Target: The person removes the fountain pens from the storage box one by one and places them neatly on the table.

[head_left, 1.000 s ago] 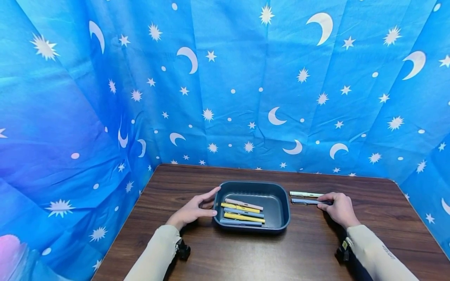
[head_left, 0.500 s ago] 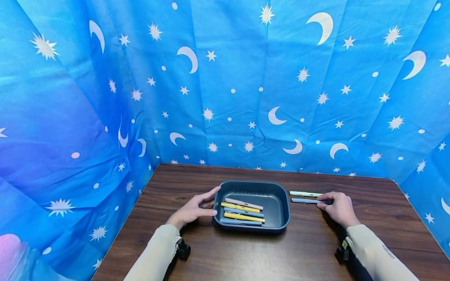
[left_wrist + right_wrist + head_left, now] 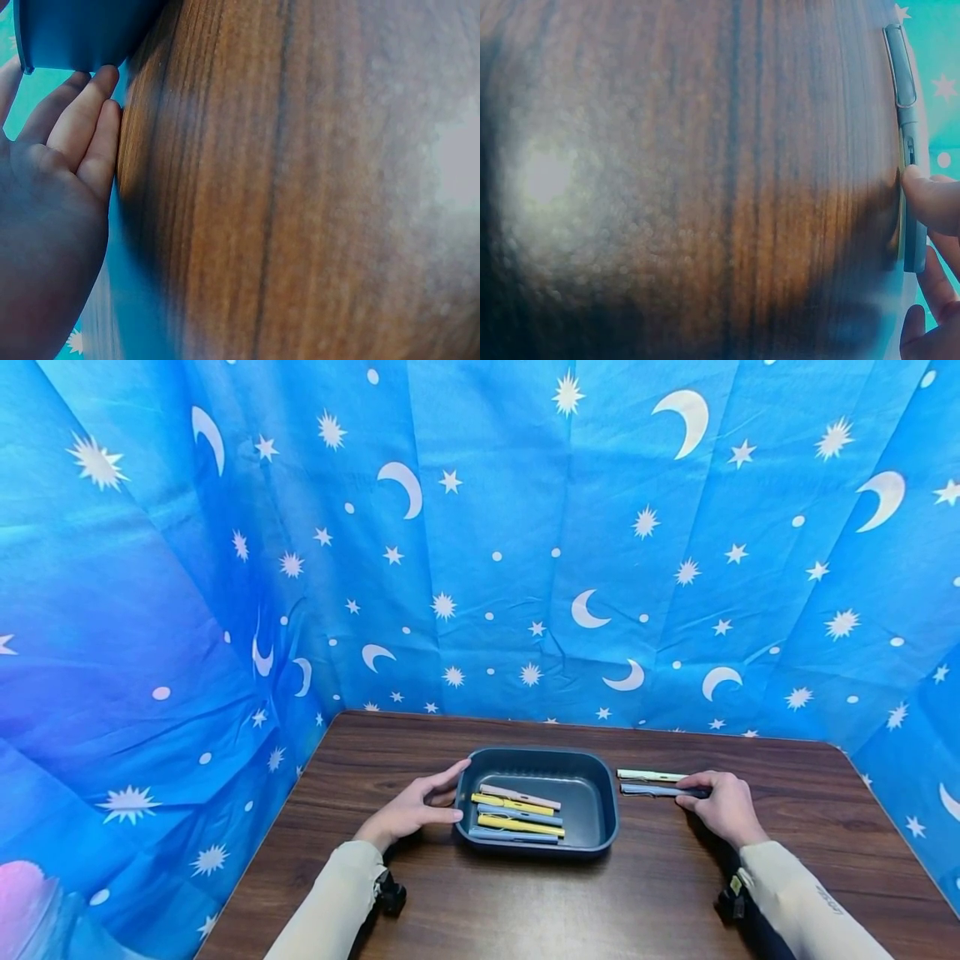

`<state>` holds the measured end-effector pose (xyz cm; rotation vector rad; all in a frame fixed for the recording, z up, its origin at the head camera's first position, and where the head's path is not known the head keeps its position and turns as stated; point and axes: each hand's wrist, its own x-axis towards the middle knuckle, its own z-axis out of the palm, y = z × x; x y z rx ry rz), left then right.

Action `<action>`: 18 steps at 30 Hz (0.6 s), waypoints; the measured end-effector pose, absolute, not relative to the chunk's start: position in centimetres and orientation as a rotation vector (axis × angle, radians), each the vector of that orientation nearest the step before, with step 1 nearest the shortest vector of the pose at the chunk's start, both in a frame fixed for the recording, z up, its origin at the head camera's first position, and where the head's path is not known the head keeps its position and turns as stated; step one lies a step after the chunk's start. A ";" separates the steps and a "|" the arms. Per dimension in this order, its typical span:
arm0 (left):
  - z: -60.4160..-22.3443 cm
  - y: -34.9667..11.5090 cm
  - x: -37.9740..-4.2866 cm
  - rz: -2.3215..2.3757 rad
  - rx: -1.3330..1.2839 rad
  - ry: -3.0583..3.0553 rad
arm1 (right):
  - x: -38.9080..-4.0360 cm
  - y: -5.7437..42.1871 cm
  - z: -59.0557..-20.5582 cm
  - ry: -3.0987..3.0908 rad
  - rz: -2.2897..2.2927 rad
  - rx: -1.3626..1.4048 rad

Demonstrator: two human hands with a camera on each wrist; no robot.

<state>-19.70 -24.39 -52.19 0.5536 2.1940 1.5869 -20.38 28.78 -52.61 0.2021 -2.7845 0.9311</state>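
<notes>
A dark blue-grey rectangular tray (image 3: pixel 596 843) stands mid-table in the head view, with several pens lying side by side at its left. They are pale pink, yellow (image 3: pixel 525 824) and blue (image 3: pixel 517 835). My left hand (image 3: pixel 405 810) rests against the tray's left side, thumb and forefinger spread along the rim, fingers nearly straight in the left wrist view. To the right of the tray, a blue-grey pen (image 3: pixel 648 791) lies with its far end pinched between my right hand's (image 3: pixel 726 806) thumb and fingers. Just behind it is a pale green pen (image 3: pixel 648 775), its right end hidden by the hand.
The dark wood-grain table (image 3: pixel 540 902) ends at the back close to a blue curtain (image 3: pixel 510 527) printed with moons and stars. More of that curtain hangs at the left and right. Black wrist devices (image 3: pixel 392 893) sit under both sleeves.
Both hands, the tray and the pens keep their places. Only a slight shift of the whole head view shows.
</notes>
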 end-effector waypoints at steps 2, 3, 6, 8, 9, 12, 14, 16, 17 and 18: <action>-52.2 -24.4 -19.7 1.585 0.562 2.196 | -20.3 28.8 -52.6 -2.777 0.932 0.214; -52.2 -24.4 -19.7 1.586 0.562 2.197 | -20.3 28.8 -52.6 -2.773 0.931 0.221; -52.1 -24.4 -19.7 1.586 0.566 2.199 | -20.3 28.8 -52.6 -2.763 0.930 0.241; -52.2 -24.4 -19.7 1.581 0.564 2.202 | -20.2 28.9 -52.6 -2.761 0.932 0.244; -52.2 -24.4 -19.7 1.580 0.564 2.202 | -20.2 28.9 -52.6 -2.762 0.932 0.244; -52.2 -24.4 -19.7 1.578 0.564 2.204 | -20.2 28.9 -52.6 -2.767 0.942 0.235; -52.2 -24.4 -19.7 1.581 0.568 2.203 | -20.2 29.0 -52.5 -2.771 0.949 0.229; -52.3 -24.5 -19.7 1.586 0.574 2.199 | -20.2 29.1 -52.4 -2.778 0.957 0.222; -52.3 -24.5 -19.7 1.588 0.579 2.198 | -20.2 29.1 -52.4 -2.781 0.960 0.220; -52.3 -24.5 -19.7 1.590 0.580 2.197 | -20.2 29.2 -52.4 -2.785 0.962 0.218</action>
